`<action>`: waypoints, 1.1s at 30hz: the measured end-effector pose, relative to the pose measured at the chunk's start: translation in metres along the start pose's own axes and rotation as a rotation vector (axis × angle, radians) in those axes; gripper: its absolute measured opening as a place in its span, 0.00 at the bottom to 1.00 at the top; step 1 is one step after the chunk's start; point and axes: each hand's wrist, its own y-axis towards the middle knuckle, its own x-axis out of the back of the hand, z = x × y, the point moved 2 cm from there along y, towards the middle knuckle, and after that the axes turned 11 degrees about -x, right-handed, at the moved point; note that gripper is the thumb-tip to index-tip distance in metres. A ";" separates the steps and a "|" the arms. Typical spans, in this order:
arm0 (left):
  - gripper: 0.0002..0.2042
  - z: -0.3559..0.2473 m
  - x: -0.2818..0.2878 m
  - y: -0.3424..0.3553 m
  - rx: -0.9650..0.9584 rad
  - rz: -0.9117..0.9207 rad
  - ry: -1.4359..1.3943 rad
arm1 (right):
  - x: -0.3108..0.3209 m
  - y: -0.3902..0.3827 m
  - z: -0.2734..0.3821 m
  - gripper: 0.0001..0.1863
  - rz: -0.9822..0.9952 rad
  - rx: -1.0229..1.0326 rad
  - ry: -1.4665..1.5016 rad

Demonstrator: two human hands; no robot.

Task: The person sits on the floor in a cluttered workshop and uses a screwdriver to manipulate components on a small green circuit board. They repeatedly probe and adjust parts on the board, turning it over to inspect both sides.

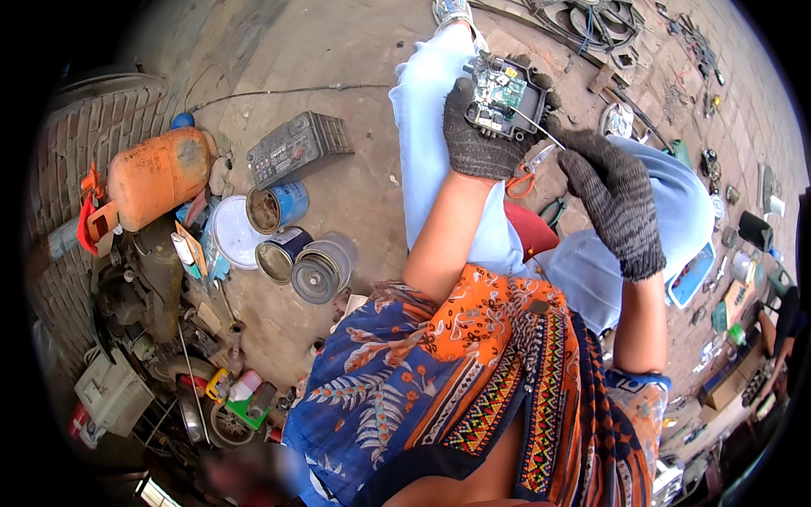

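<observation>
In dark grey knitted gloves, both my hands work over my legs. My left hand (481, 142) grips an open black plastic housing (525, 111) with a green circuit board (494, 91) in it. My right hand (604, 186) is closed on a thin pale rod (547, 133), whose far end reaches onto the board. Orange-handled snips or scissors (519, 186) lie just below the housing, between my hands. Dark-handled pliers (553, 209) lie lower, near my right knee.
An orange gas cylinder (156, 177), a black battery (287, 148) and several cans (279, 249) stand to my left. Cluttered machine parts (139, 296) line the brick edge. A fan assembly (596, 21) lies ahead. Scattered tools and a person's arm (773, 342) are at right.
</observation>
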 end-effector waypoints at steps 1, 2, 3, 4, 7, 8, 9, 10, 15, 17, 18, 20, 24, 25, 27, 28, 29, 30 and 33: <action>0.29 -0.001 -0.002 0.001 0.056 0.090 0.023 | -0.001 -0.005 -0.005 0.12 -0.003 -0.027 0.027; 0.29 -0.004 0.013 -0.002 0.007 -0.020 -0.020 | 0.000 -0.010 -0.008 0.12 -0.009 -0.054 0.054; 0.29 -0.002 0.015 -0.001 -0.019 -0.012 -0.018 | 0.001 -0.014 -0.002 0.11 0.059 -0.177 0.119; 0.29 0.002 0.011 0.001 -0.035 0.012 -0.030 | 0.001 -0.016 0.000 0.11 -0.012 -0.006 0.184; 0.25 0.001 0.006 -0.001 -0.023 -0.053 -0.013 | -0.003 -0.015 -0.009 0.11 -0.008 -0.090 0.166; 0.23 0.003 0.010 0.000 -0.028 -0.059 0.033 | -0.006 -0.014 -0.017 0.12 -0.037 -0.041 0.217; 0.22 0.001 0.015 -0.001 -0.002 -0.105 0.102 | -0.005 -0.013 -0.017 0.12 -0.031 -0.085 0.198; 0.23 -0.002 0.008 -0.002 -0.030 -0.040 0.355 | -0.008 -0.013 -0.015 0.12 -0.019 -0.126 0.182; 0.30 0.000 -0.006 -0.004 0.013 0.012 0.072 | -0.018 -0.008 -0.011 0.12 -0.020 -0.162 0.177; 0.30 -0.003 0.004 -0.002 0.018 0.032 0.092 | -0.024 -0.008 -0.012 0.12 -0.049 -0.161 0.147; 0.30 -0.004 0.008 -0.001 0.020 0.018 0.087 | -0.025 -0.008 -0.010 0.12 -0.063 -0.174 0.184; 0.30 -0.006 0.013 -0.003 0.017 -0.014 0.075 | -0.028 -0.011 -0.007 0.12 -0.085 -0.200 0.254; 0.29 -0.004 0.003 -0.004 0.058 0.003 0.014 | -0.033 -0.011 -0.018 0.12 -0.081 -0.226 0.287; 0.28 -0.003 0.005 -0.003 0.064 -0.019 0.015 | -0.036 -0.012 -0.023 0.12 -0.075 -0.231 0.340; 0.27 -0.003 0.005 -0.002 0.020 0.073 0.445 | -0.039 -0.010 -0.031 0.12 -0.091 -0.204 0.351; 0.29 0.000 0.005 0.000 0.019 0.098 0.513 | -0.040 -0.010 -0.032 0.12 -0.142 -0.183 0.378; 0.31 0.001 0.004 0.000 0.012 0.116 0.588 | -0.043 -0.010 -0.033 0.13 -0.193 -0.163 0.403; 0.36 -0.001 0.001 0.000 0.062 0.108 0.342 | -0.045 -0.010 -0.033 0.13 -0.245 -0.143 0.428; 0.43 0.000 -0.016 -0.004 0.123 0.096 0.400 | -0.040 -0.004 -0.029 0.17 -0.390 -0.090 0.322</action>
